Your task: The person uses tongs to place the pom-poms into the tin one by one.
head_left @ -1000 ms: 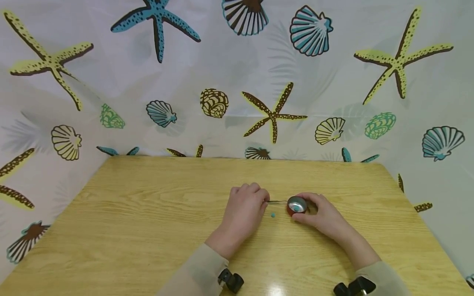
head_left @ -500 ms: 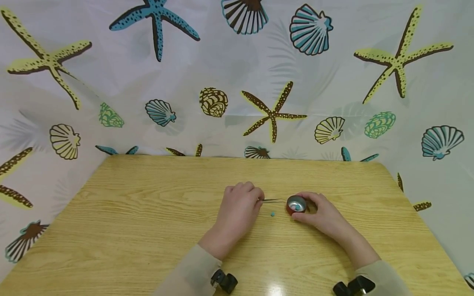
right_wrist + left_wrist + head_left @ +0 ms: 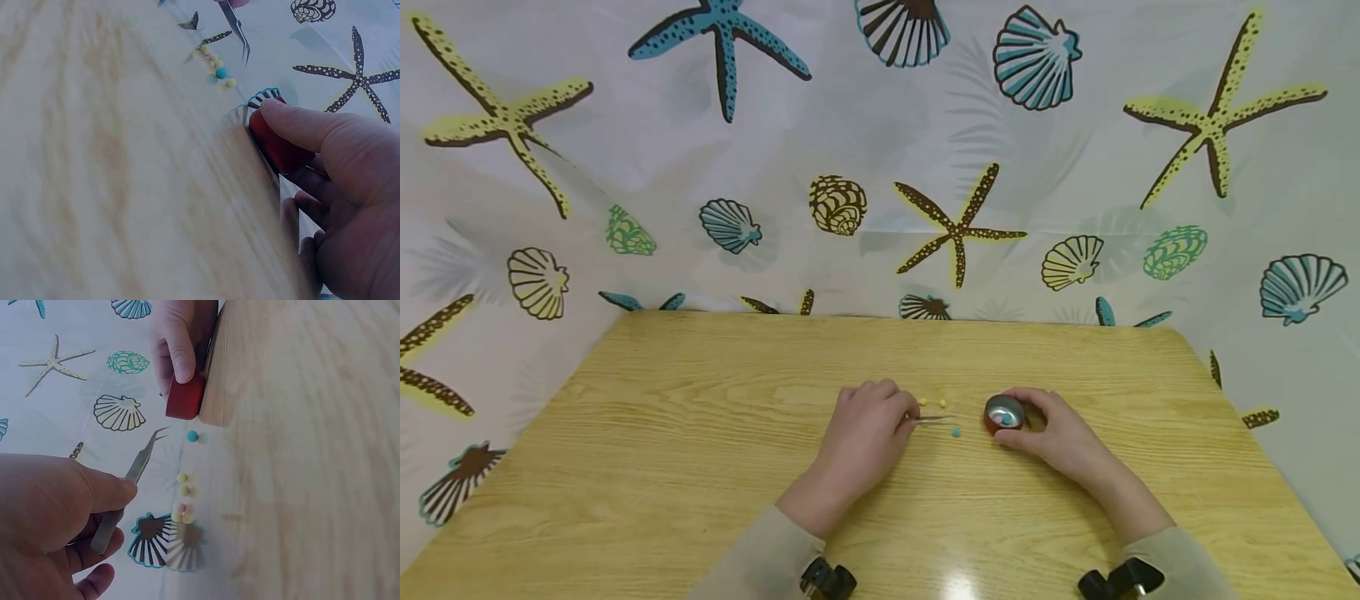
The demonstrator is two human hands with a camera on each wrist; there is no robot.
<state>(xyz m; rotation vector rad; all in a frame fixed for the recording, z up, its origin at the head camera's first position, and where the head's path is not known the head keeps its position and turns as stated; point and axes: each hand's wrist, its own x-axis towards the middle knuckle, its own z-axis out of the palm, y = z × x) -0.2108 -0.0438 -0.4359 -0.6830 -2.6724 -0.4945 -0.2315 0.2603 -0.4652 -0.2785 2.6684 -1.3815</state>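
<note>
on the wooden table (image 3: 662, 450), balls (image 3: 956, 432); behind, patterned cloth (image 3: 880, 125)

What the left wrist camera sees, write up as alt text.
The left hand holds angled-tip tweezers, nothing in them, near a teal ball, yellow balls and a pink ball on a wooden table. Beyond, the right hand grips a red cup, seashell-print fabric behind.

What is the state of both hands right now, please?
Left hand: holding slim, silver-coloured metal tweezers, tips slightly apart.
Right hand: holding a small, round red cup with silver-coloured interior.
</note>
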